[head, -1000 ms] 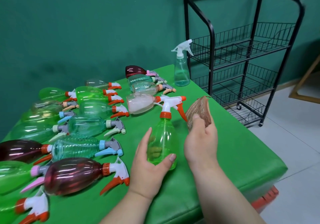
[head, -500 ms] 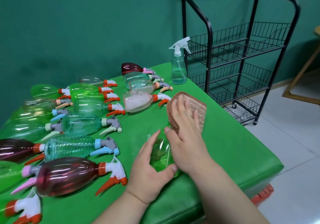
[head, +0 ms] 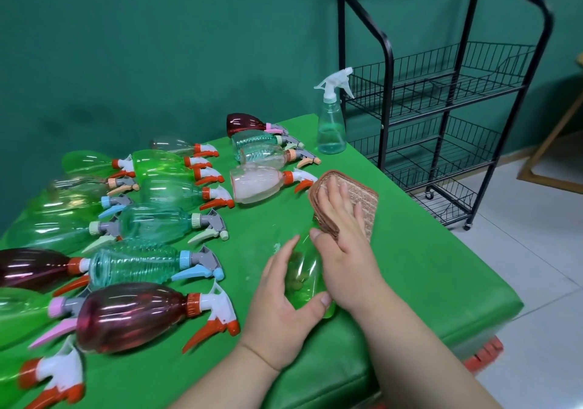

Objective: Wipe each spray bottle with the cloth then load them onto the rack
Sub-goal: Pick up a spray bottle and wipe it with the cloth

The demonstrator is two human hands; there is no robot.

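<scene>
My left hand [head: 280, 307] grips the base of a clear green spray bottle [head: 304, 277] near the table's front edge. My right hand [head: 342, 235] lies flat on a folded brown cloth [head: 362, 201] and presses it over the bottle's upper part, so the spray head is hidden. The black wire rack [head: 441, 99] stands to the right of the table, its shelves holding nothing that I can see. Several other spray bottles lie on their sides to the left, among them a dark red one [head: 132, 315] and a pale pink one [head: 257, 183].
A clear teal spray bottle [head: 330, 124] stands upright at the table's far corner beside the rack. The green table [head: 426, 276] ends just right of my right hand, above a tiled floor. A wooden frame [head: 555, 156] leans at the far right.
The bottle stood upright with the cloth held beside its head. Now the cloth is spread over the bottle's top under my flat right hand, and the bottle leans away from me.
</scene>
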